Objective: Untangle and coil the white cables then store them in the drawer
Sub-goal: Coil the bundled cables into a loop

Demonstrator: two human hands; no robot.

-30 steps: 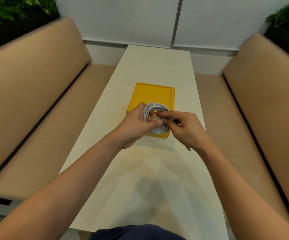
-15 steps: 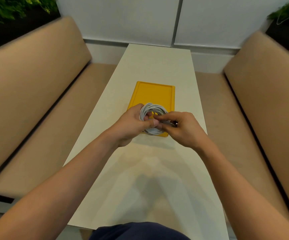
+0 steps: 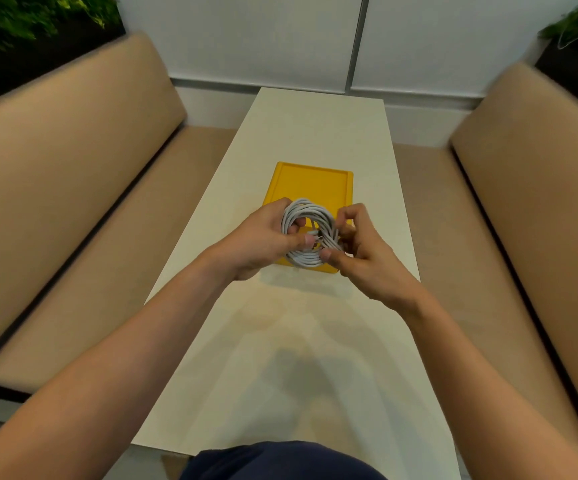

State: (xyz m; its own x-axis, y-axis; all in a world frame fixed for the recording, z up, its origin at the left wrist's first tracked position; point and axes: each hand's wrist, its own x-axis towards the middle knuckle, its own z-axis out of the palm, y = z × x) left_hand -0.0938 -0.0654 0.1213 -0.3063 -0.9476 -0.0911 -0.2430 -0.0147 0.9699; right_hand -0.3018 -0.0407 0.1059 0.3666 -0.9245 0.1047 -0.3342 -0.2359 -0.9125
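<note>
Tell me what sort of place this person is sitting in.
Probably a booth seat in a café or office lounge. A long narrow pale table runs between two padded tan benches, with green plants behind the backrests and plain white wall panels at the far end.

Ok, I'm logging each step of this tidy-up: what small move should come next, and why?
Probably tuck the loose cable end into the loops. The white cable coil is already wound and held by the left hand and right hand above the yellow tray, but a connector tip shows at its centre.
</note>
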